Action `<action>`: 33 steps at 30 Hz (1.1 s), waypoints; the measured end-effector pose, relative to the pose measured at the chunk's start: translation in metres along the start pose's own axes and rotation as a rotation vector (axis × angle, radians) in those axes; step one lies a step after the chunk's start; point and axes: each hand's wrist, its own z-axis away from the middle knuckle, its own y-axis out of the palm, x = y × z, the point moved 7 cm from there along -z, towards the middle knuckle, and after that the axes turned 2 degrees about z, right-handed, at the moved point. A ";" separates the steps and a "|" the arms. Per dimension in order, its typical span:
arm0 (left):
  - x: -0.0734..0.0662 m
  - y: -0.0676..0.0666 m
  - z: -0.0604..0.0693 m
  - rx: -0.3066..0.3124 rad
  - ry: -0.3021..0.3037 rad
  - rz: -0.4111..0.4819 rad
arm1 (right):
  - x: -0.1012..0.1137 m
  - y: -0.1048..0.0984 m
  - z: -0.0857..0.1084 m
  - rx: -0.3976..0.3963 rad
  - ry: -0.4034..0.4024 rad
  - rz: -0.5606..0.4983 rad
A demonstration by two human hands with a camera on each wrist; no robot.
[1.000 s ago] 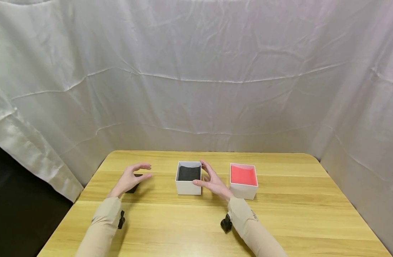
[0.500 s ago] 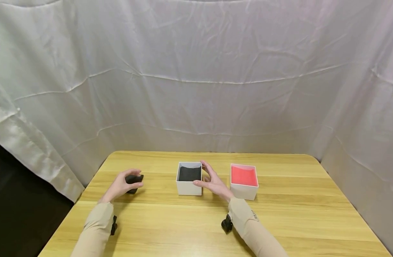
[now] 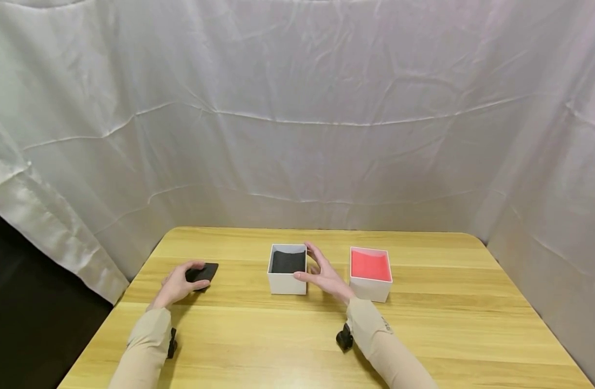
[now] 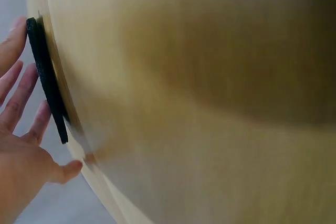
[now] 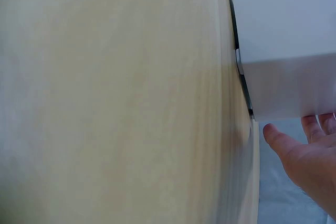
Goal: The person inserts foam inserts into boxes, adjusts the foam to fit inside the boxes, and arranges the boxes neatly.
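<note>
A thin black square pad (image 3: 207, 272) lies on the left part of the table in the head view. My left hand (image 3: 174, 286) is at its left side, fingers spread around it. In the left wrist view, fingertips are at the upper part of the pad (image 4: 47, 77), while the thumb stands apart from its lower end. Near the middle, a white box (image 3: 287, 284) with a black lining (image 3: 287, 263) stands upright. My right hand (image 3: 325, 278) is at its right side, thumb by the front corner and fingers along the wall. The right wrist view shows fingertips at the box (image 5: 286, 45).
Right of my right hand stands a second white box (image 3: 369, 290), lined in red (image 3: 370, 265). A wooden table (image 3: 278, 340) bears everything. Pale curtains (image 3: 297, 135) hang behind it, and a dark area (image 3: 29, 302) lies beyond its left edge.
My left hand has moved left and slightly nearer, so that its fingers are now around the black pad and more of the pad shows. My right hand and both boxes have stayed put.
</note>
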 end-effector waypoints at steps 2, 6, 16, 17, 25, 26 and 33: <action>0.001 0.001 -0.001 0.004 0.009 0.019 | 0.000 0.000 0.000 0.002 0.001 -0.001; -0.002 0.002 -0.001 0.010 0.027 0.047 | 0.000 0.000 0.001 0.002 0.001 0.003; -0.013 0.010 -0.002 0.048 0.060 0.064 | 0.000 0.000 0.000 0.000 -0.007 0.003; -0.015 0.011 -0.003 0.054 0.066 0.070 | 0.000 0.000 0.000 0.000 -0.008 0.004; -0.027 0.019 -0.005 0.110 0.092 0.121 | 0.000 0.001 0.001 0.003 -0.005 0.007; -0.028 0.020 -0.005 0.117 0.095 0.125 | 0.001 0.001 0.002 0.004 -0.005 0.007; -0.035 0.028 -0.009 0.155 0.127 0.171 | 0.000 0.000 0.001 0.004 -0.005 0.005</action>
